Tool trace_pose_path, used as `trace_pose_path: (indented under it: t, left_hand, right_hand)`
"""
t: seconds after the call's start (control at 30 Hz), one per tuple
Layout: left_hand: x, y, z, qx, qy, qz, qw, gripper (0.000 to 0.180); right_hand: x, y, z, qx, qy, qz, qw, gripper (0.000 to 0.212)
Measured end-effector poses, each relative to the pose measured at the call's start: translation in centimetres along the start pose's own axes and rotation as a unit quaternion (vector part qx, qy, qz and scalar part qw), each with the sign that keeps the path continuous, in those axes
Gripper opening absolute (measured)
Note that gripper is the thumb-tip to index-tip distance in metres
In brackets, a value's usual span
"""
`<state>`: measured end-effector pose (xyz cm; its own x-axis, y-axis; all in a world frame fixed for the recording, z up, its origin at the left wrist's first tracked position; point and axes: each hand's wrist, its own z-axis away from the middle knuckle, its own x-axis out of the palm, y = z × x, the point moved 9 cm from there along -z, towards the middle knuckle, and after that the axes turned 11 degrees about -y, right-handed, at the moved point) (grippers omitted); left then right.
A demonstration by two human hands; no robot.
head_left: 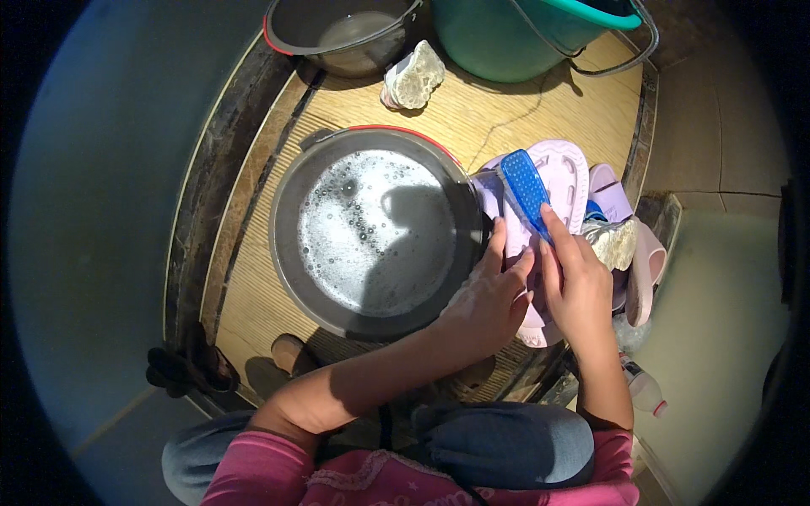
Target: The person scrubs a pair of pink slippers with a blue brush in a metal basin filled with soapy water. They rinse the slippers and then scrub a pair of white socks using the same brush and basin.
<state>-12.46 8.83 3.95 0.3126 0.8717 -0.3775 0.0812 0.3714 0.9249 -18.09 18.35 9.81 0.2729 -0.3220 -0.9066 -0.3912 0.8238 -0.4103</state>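
Observation:
My right hand [579, 277] is closed around the handle of a blue scrubbing brush [525, 183]. The brush head lies over a pale pink slipper [564, 174], near its upper end. My left hand [496, 302], wet with suds along its side, grips the slipper's near left part; the exact hold is partly hidden under the fingers. Just left of the slipper stands a dark grey bucket [287, 253] of foamy water, with a shadow across the suds.
Beyond the bucket are a whitish lump [414, 76], a dark basin [291, 34] holding water and a green bucket [498, 46]. More slippers [645, 274] lie to the right, beside a second whitish lump [614, 243]. A plastic bottle [644, 390] is near my right forearm.

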Motion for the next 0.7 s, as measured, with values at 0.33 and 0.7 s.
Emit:
trace_pose_path:
  t: [0.33,0.7]
  left_hand:
    - [-13.6,1.4,-0.3,0.048,0.190,-0.143,0.970,0.014]
    - [-20.1,-6.8,-7.7,-0.031,0.165,-0.170,0.971,0.025]
  right_hand:
    - [-0.8,-4.1,-1.4,-0.101,0.041,-0.116,0.987,0.048]
    - [2.4,-7.1,-5.0,0.004,-0.113,-0.142,0.983,0.034]
